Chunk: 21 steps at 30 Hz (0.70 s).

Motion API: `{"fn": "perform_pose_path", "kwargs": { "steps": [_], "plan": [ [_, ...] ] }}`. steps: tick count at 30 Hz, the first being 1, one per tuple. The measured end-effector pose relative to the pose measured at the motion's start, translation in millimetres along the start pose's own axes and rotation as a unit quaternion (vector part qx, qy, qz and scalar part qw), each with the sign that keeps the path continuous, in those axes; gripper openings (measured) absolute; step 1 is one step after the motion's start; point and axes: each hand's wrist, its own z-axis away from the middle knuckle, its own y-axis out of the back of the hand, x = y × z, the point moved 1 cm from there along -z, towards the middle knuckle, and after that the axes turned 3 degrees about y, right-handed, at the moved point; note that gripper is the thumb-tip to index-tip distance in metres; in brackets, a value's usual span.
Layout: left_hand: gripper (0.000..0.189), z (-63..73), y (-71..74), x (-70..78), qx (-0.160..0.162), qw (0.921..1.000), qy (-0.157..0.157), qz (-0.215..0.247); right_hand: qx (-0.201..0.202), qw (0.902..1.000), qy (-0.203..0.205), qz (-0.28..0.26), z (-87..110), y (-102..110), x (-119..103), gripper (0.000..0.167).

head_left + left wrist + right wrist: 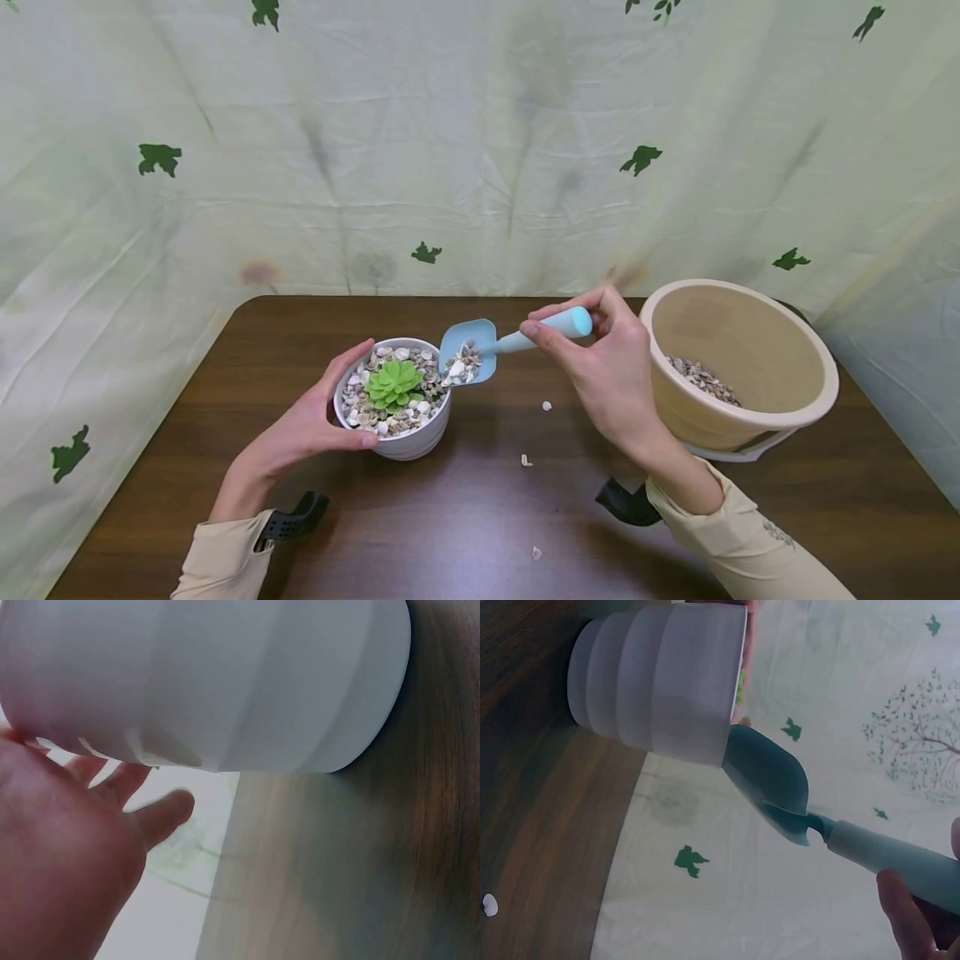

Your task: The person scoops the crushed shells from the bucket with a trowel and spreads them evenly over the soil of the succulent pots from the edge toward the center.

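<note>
A small white ribbed pot [412, 444] stands on the table, holding a green succulent [393, 385] ringed by pebbles and shells. My left hand [300, 429] grips this pot from the left, thumb at the front of the rim and fingers round the far side. In the left wrist view the pot's wall [225, 682] fills the top. With my right hand [617, 375] I hold a light-blue trowel [517, 342] by its handle. Its blade, loaded with small shells and pebbles [463, 363], meets the pot's right rim. In the right wrist view the trowel [772, 776] slants against the rim.
A large beige pot [813, 392] stands at the right, with shells and pebbles [703, 379] at its bottom. A few loose shells, one of them white [547, 406], lie on the dark wooden table [450, 533]. A pale leaf-patterned curtain [480, 167] hangs behind.
</note>
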Motion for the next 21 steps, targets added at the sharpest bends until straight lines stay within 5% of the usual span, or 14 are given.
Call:
{"fn": "perform_pose_path", "kwargs": {
  "steps": [6, 13, 21],
  "plan": [
    [0.104, 0.6, 1.1, -1.3, -0.009, 0.9991, 0.002, 0.041, -0.001, 0.9999, 0.012, -0.007, 0.8, -0.6, 8.1, 0.03],
    [0.114, -2.1, -0.6, -1.5, 0.004, 0.9998, -0.013, 0.011, -0.004, 0.9996, 0.029, -0.002, 1.7, -1.5, 26.4, 0.034],
    [0.104, 0.4, -0.3, 1.0, 0.0, 0.9999, 0.0, -0.017, -0.005, 0.9989, 0.047, 0.001, 2.5, -3.0, 27.7, 0.033]
  ]
}}
